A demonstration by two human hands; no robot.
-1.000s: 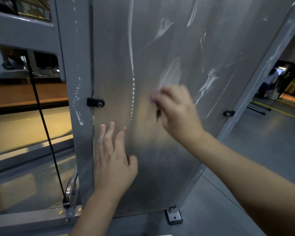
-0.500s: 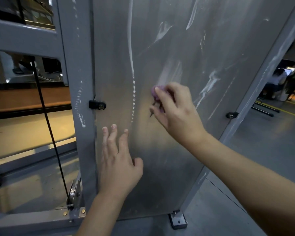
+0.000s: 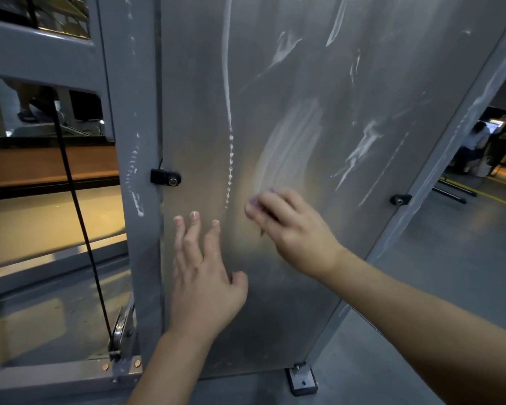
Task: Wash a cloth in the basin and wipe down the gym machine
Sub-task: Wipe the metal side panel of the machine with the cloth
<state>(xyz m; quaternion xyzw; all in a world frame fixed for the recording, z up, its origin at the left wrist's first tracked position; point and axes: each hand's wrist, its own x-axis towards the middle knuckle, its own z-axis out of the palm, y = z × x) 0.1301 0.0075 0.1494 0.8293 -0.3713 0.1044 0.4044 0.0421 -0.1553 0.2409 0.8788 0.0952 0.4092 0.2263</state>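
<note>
A tall grey metal panel (image 3: 319,97) of the gym machine fills the view, streaked with white wet smears and a dotted drip line. My right hand (image 3: 292,232) holds a small purple cloth (image 3: 254,201) against the panel at mid height; only a sliver of cloth shows past my fingertips. My left hand (image 3: 205,273) lies flat on the panel with straight fingers, just left of and below the right hand.
The grey frame post (image 3: 135,141) stands left of the panel with a black latch (image 3: 165,176). A black cable (image 3: 79,214) runs down to a pulley (image 3: 119,331). A foot bracket (image 3: 301,378) sits on the concrete floor. A person sits far right (image 3: 473,147).
My right hand with the cloth slid down and left along the panel, leaving a fresh wet smear above it. My left hand stayed flat in about the same place.
</note>
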